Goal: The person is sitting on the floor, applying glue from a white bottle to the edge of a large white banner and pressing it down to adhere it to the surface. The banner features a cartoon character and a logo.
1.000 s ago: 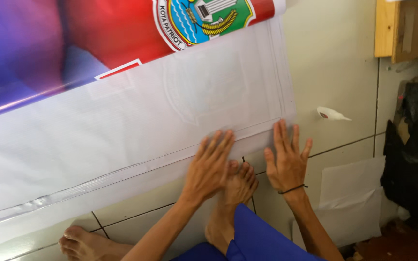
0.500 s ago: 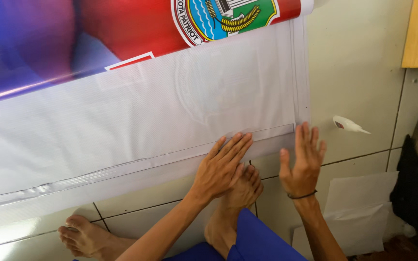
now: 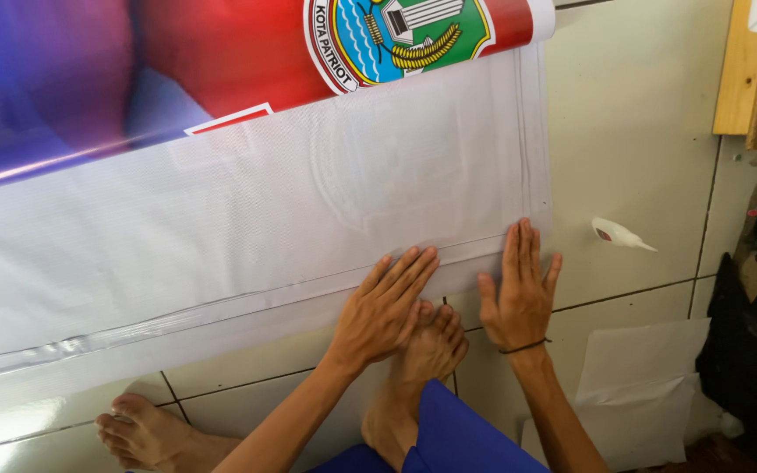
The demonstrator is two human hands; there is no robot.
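On the tiled floor (image 3: 650, 131) lies one banner (image 3: 247, 228), white back up. Two hands, left (image 3: 385, 311) and right (image 3: 520, 293), press flat and open on its folded edge, holding nothing. Two bare feet, one glue tube (image 3: 621, 234).

Bare tile right of banner (image 3: 265, 228); glue tube (image 3: 621, 234) there.

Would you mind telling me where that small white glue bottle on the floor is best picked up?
Grip the glue bottle around its wide body, at its left end, coming straight down from above. It lies flat on the tile floor with its thin nozzle pointing right, clear of the right hand.
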